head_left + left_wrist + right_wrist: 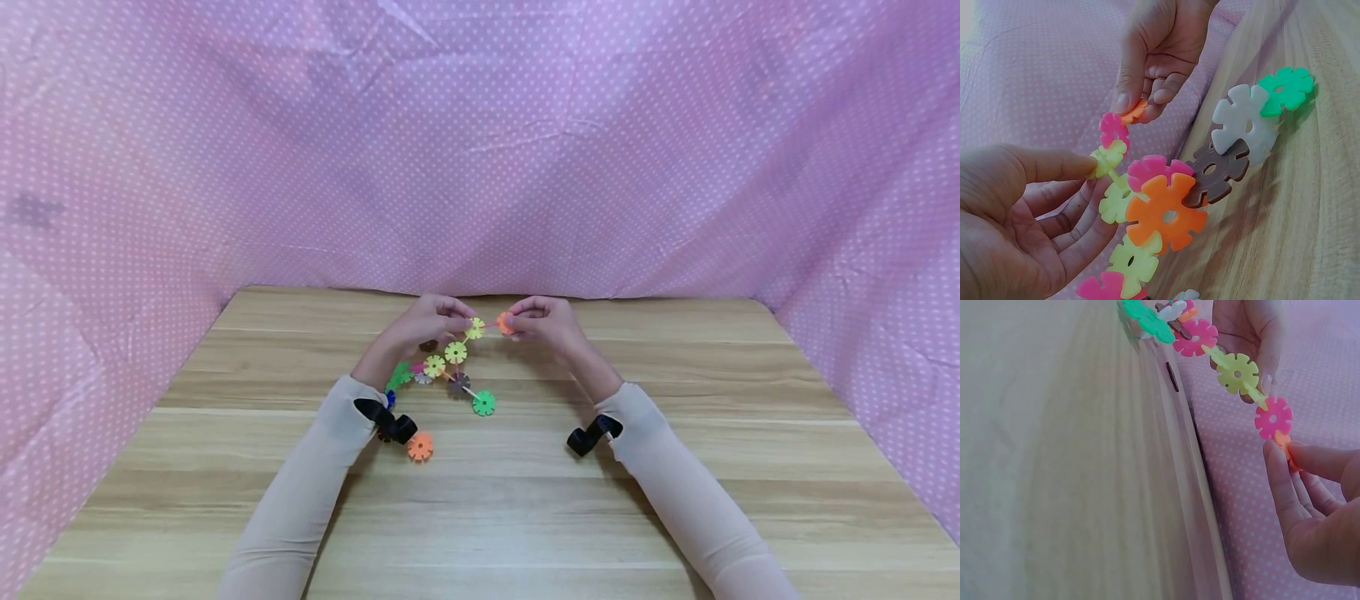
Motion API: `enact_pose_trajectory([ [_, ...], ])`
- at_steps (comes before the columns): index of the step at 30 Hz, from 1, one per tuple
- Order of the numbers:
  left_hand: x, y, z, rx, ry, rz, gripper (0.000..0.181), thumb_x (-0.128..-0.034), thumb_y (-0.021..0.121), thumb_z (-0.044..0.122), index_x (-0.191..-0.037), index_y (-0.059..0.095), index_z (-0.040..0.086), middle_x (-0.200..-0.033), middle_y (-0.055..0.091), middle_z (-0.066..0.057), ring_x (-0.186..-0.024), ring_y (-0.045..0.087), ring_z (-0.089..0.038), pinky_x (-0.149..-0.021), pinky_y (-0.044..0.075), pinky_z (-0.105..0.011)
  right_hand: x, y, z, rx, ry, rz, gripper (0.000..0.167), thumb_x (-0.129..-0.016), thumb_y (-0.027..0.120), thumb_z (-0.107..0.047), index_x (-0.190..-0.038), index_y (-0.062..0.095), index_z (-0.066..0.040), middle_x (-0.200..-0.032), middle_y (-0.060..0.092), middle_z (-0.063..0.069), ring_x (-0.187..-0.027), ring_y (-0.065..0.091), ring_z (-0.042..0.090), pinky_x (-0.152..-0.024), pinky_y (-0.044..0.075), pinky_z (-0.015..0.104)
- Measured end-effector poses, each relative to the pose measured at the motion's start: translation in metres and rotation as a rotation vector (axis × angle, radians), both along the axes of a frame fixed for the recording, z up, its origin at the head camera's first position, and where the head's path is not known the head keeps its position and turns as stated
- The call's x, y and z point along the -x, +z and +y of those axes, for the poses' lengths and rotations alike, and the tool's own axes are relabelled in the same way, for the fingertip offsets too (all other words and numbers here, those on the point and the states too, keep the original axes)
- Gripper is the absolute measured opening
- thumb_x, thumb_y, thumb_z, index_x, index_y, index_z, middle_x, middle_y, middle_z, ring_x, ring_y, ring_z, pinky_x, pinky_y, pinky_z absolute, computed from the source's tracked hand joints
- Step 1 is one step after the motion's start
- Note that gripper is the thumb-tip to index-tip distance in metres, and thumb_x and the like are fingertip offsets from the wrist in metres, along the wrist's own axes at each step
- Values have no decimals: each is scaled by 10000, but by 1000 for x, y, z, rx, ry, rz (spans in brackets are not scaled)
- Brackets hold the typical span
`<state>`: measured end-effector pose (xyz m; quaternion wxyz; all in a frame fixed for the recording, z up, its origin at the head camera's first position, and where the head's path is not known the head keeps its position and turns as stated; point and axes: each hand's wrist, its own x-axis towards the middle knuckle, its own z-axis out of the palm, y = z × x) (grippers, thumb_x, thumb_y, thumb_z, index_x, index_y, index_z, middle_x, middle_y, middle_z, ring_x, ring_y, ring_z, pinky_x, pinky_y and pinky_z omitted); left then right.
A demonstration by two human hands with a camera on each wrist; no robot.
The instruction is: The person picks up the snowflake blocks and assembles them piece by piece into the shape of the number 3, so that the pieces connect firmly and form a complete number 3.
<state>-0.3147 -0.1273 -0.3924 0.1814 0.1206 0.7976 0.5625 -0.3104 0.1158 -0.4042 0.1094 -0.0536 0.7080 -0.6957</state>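
A chain of notched plastic snowflake discs, slotted edge to edge, stretches between the two hands. With thumb and finger the left hand (418,323) pinches a yellow disc (1109,159) near the chain's upper end. The right hand (552,325) pinches an orange disc (505,323) at the very end. Between these two sits a pink disc (1273,418), joined to both. Below the left hand the chain runs on through yellow discs, a larger orange disc (1169,215) and a brown disc (1215,173). A white disc (1244,119) and a green disc (483,403) finish that branch.
One loose orange disc (420,447) lies on the wooden table (510,533) by the left wrist. A blue disc (391,399) is partly hidden beneath that wrist. A dark brown disc (428,345) lies behind the chain. Pink dotted cloth (510,167) hangs along the table's back edge.
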Motion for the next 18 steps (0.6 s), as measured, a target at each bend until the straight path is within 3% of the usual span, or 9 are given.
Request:
enact_pose_trajectory([
  [8,-2,0,3,7,5,25,268,-966,689,116,-1195,699,-23,-996,714,-83,-922,692,-239,-810,613,-323,1,-3,-1,-13,3,1,240,-906,734,4,-1105,640,100,-792,743,-35,-696,716,106,-692,630,259],
  [18,-2,-3,6,-9,62,22,241,-950,711,101,-1152,713,-31,-995,709,-73,-873,673,-168,-828,608,-312,1,-1,7,-67,47,75,288,-880,779,-30,-1116,693,108,-827,779,-33,-743,749,144,-812,636,440],
])
